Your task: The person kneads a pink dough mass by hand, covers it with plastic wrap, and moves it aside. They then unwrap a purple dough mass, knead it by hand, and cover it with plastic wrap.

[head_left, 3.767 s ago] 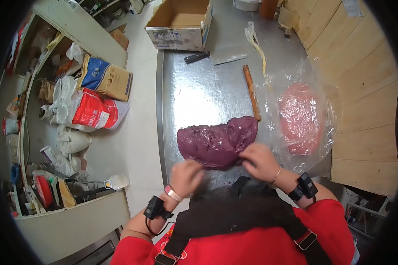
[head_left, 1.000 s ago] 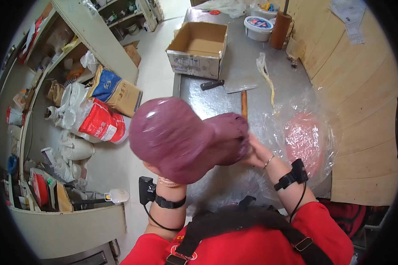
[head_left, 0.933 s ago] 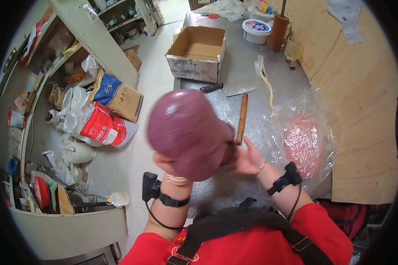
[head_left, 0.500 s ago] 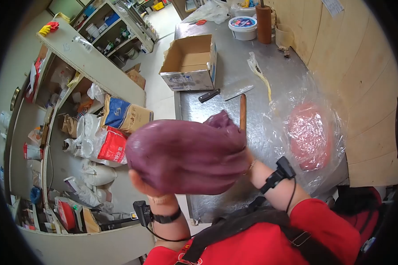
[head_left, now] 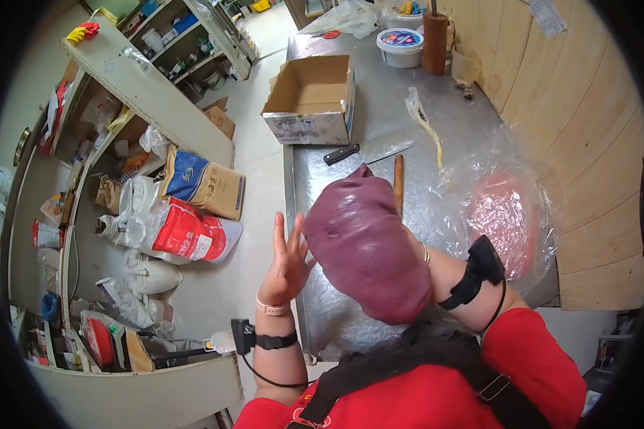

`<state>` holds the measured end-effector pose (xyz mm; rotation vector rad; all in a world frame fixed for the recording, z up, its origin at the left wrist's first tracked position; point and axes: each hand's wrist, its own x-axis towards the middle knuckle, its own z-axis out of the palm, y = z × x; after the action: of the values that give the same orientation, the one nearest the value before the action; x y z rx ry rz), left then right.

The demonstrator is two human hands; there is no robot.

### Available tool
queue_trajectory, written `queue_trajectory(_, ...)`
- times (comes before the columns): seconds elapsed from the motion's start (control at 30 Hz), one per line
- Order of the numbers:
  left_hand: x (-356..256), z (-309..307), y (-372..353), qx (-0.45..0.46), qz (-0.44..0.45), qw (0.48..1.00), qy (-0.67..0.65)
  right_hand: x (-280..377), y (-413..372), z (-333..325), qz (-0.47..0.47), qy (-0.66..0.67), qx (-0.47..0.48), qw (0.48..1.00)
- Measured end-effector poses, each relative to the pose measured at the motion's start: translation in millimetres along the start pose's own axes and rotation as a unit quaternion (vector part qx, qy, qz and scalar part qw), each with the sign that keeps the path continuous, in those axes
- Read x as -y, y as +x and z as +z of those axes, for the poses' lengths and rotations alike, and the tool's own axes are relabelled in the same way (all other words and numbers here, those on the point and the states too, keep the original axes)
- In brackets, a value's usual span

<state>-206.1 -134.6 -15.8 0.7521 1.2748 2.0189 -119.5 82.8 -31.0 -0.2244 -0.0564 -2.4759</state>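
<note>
The left hand (head_left: 286, 263) is open, palm up and four fingers (head_left: 290, 239) spread straight, gripping nothing. It sits just beside the left edge of the one purple dough lump (head_left: 365, 247), and whether the thumb touches it cannot be told. The lump, wrapped in glossy film, is raised above the steel table (head_left: 318, 314) in front of the near end of the one wooden rolling pin (head_left: 398, 184), covering that end. The right hand is hidden behind the lump, with only its wrist (head_left: 428, 255) showing at the lump's right edge, so its fingers cannot be judged as clenched or loose.

To the right of the rolling pin lies one flat pink dough piece (head_left: 499, 222) under clear plastic. Just beyond the rolling pin's far tip lies one knife (head_left: 368, 151) with a black handle. Beyond and left of the rolling pin stands one open cardboard box (head_left: 311, 96). Far beyond the pin sits one white tub (head_left: 401, 46). Well left of the pin, on the floor, lean two printed sacks (head_left: 193, 207)
</note>
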Motion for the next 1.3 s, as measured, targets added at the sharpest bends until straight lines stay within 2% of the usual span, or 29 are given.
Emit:
queue_trajectory(0.03,-5.2,0.1,4.3,0.047,0.062,0.996,0.035,-2.7,6.4,-0.2,0.006,-0.02,-0.019,1.0)
queue_trajectory(0.13,-6.0,5.9,31.2,0.101,0.068,0.966,0.229,-14.4,29.4,12.7,-0.003,-0.179,-0.102,0.979)
queue_trajectory(0.2,8.8,-1.1,28.4,0.067,-0.033,0.988,0.132,-6.0,40.4,48.8,-0.015,-0.232,-0.181,0.956)
queue_trajectory(0.23,17.5,4.8,20.3,0.028,-0.024,0.999,-0.035,3.4,42.6,60.9,-0.018,-0.255,-0.224,0.941)
queue_trajectory(0.27,26.2,10.6,12.2,-0.005,-0.002,0.98,-0.2,19.4,43.2,64.1,-0.018,-0.259,-0.233,0.937)
queue_trajectory(0.37,6.9,30.5,11.5,-0.122,-0.055,0.933,-0.334,60.1,21.8,70.1,-0.006,-0.274,-0.257,0.927)
queue_trajectory(0.4,-4.5,38.0,15.6,-0.134,-0.043,0.931,-0.336,62.6,8.9,59.4,-0.102,-0.367,-0.338,0.861)
queue_trajectory(0.43,-8.7,41.8,19.3,-0.139,-0.032,0.929,-0.342,60.2,-5.6,40.0,-0.196,-0.448,-0.409,0.771)
queue_trajectory(0.47,-12.1,44.2,21.3,-0.146,-0.023,0.926,-0.348,56.3,-22.7,23.9,-0.22,-0.512,-0.49,0.67)
queue_trajectory(0.5,-14.9,46.0,23.4,-0.154,-0.012,0.922,-0.354,47.8,-36.6,-7.8,-0.259,-0.593,-0.55,0.528)
queue_trajectory(0.53,-14.5,50.9,27.5,-0.136,0.011,0.923,-0.359,21.8,-39.6,-7.5,-0.206,-0.41,-0.562,0.688)
queue_trajectory(0.57,-9.3,59.5,31.7,-0.118,0.031,0.923,-0.364,5.7,-49.9,-28.0,-0.062,-0.174,-0.427,0.885)
queue_trajectory(0.6,-3.7,69.3,32.3,-0.101,0.044,0.923,-0.369,-17.9,-44.7,-34.4,0.001,-0.143,-0.42,0.896)
queue_trajectory(0.63,0.5,80.2,31.5,-0.122,0.029,0.919,-0.375,-26.8,-44.9,-43.7,0.049,-0.093,-0.271,0.957)
queue_trajectory(0.7,5.2,104.8,27.4,-0.162,0.003,0.91,-0.382,-38.7,-17.1,-106.0,-0.137,-0.041,-0.201,0.969)
queue_trajectory(0.73,4.2,115.8,24.3,-0.191,-0.02,0.894,-0.406,-32.9,-3.6,-129.9,-0.207,-0.114,-0.128,0.963)
queue_trajectory(0.8,2.9,112.4,11.1,-0.178,-0.047,0.893,-0.409,-23.2,9.3,-95.1,-0.316,-0.351,-0.117,0.874)
queue_trajectory(0.87,-1.5,100.3,3.5,-0.169,-0.068,0.893,-0.412,-20.0,-4.1,-51.9,-0.359,-0.558,-0.176,0.727)
queue_trajectory(0.9,-3.7,92.1,5.8,-0.182,-0.052,0.905,-0.38,-12.4,-4.8,-41.4,-0.35,-0.411,-0.124,0.833)
queue_trajectory(0.93,-5.0,84.3,8.3,-0.196,-0.032,0.917,-0.347,-5.2,-5.6,-31.0,-0.334,-0.243,-0.081,0.907)
queue_trajectory(0.97,-4.5,78.2,8.0,-0.213,-0.013,0.925,-0.314,-6.1,-7.3,-24.0,-0.323,-0.222,-0.086,0.916)
queue_trajectory(1.0,-1.5,72.7,9.9,-0.167,0.02,0.953,-0.251,-6.7,-10.2,-17.2,-0.314,-0.202,-0.091,0.923)
queue_trajectory(1.07,19.4,41.0,12.1,-0.184,-0.047,0.981,-0.045,-0.5,-8.2,-29.9,-0.315,-0.149,-0.079,0.934)
queue_trajectory(1.1,35.5,14.2,12.4,-0.191,-0.077,0.977,0.058,9.4,1.4,-60.2,-0.323,-0.116,-0.06,0.937)
queue_trajectory(1.13,43.4,-10.0,12.0,-0.187,-0.142,0.964,0.124,12.3,2.9,-57.9,-0.321,-0.108,-0.041,0.94)
queue_trajectory(1.17,53.0,-28.8,8.9,-0.272,-0.071,0.942,0.182,15.0,4.5,-55.5,-0.318,-0.1,-0.021,0.943)
queue_trajectory(1.2,36.0,-18.1,25.2,-0.351,0.002,0.906,0.237,13.2,-2.8,-16.4,-0.311,-0.119,0.0,0.943)
queue_trajectory(1.23,12.9,-12.8,36.1,-0.344,0.063,0.899,0.265,13.2,-6.4,10.6,-0.305,-0.136,0.022,0.942)
queue_trajectory(1.3,-17.0,2.7,51.8,-0.135,0.075,0.969,0.196,13.2,0.0,25.4,-0.232,-0.155,-0.064,0.958)
